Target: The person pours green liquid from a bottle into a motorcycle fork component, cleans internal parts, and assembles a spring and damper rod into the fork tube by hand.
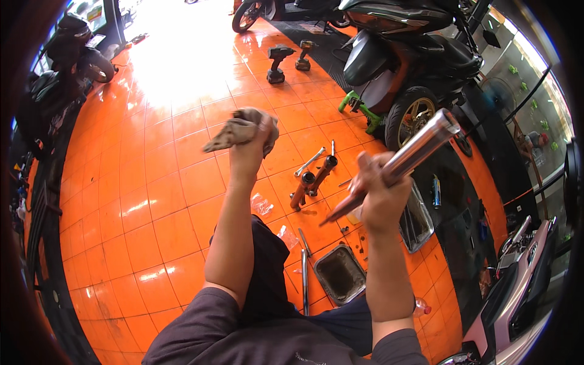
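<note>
My left hand (pixel 254 139) grips a bunched, stained beige rag (pixel 228 135), raised over the tiles. My right hand (pixel 380 185) is closed round a slanted chrome tube (pixel 426 139), its upper end toward the upper right. Between and beyond my hands, two bronze fork legs (pixel 299 194) stand on the floor beside a wrench (pixel 310 161). Below them lie a second chrome tube (pixel 305 280), a thin dark bar (pixel 304 238), crumpled clear plastic (pixel 261 202) and a metal tray (pixel 319 267) with dirty contents. Another tray (pixel 426 234) lies partly behind my right arm.
Two cordless drills (pixel 277 67) stand farther back. A scooter (pixel 401 42) with a green stand (pixel 359 109) is at upper right, another (pixel 79 67) at upper left, a pink one (pixel 511 292) at lower right. A blue can (pixel 436 191) lies on the dark strip (pixel 456 243).
</note>
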### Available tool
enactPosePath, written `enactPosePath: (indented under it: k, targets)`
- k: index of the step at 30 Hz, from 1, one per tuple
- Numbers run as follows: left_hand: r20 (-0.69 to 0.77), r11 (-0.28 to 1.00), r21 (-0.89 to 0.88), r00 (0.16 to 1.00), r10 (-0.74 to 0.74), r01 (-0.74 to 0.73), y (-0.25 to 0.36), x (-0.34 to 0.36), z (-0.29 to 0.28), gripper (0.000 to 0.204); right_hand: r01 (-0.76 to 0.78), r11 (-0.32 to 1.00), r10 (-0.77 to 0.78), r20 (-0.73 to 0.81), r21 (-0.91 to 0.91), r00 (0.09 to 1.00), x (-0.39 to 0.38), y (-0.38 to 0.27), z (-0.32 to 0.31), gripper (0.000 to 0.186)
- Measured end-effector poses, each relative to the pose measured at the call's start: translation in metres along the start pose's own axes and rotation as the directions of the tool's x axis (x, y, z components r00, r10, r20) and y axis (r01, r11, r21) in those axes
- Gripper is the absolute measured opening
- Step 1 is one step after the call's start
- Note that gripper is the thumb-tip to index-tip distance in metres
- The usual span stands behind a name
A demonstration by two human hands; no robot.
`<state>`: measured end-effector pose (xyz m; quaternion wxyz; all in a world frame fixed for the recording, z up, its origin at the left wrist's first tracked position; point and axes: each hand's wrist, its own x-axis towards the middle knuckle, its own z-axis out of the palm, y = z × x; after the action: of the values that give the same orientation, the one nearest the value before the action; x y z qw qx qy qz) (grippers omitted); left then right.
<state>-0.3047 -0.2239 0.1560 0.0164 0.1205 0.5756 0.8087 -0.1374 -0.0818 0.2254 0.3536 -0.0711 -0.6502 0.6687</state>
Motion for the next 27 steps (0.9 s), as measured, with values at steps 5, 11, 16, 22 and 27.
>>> enactPosePath:
  k: [5,11,16,22,27]
  targets:
    - [0.081,0.208,0.975,0.759,-0.646,0.073,-0.066,0.028,-0.029,0.039,0.142,0.988,-0.135,-0.105,0.063,0.985,0.068,0.016,0.024,0.028]
    - [0.007,-0.131,0.863,0.27,-0.963,-0.488,-0.11,-0.012,0.013,0.053,0.105,0.989,-0.09,-0.146,0.105,0.985,0.097,0.038,0.038,0.028]
    - [0.009,0.009,0.73,-0.003,-1.0,-0.683,-0.145,-0.049,0.035,0.072,0.085,0.994,-0.076,-0.129,0.064,0.989,0.109,0.056,0.044,0.028]
    - [0.183,0.059,0.965,0.501,-0.846,-0.254,-0.148,0.011,0.025,0.089,0.065,0.998,-0.063,-0.1,0.014,0.993,0.112,0.082,0.04,0.028]
    - [0.378,0.46,0.878,0.785,-0.491,-0.136,-0.167,0.002,0.025,0.077,0.03,0.999,-0.028,-0.082,0.025,0.996,0.108,0.098,0.045,0.028]
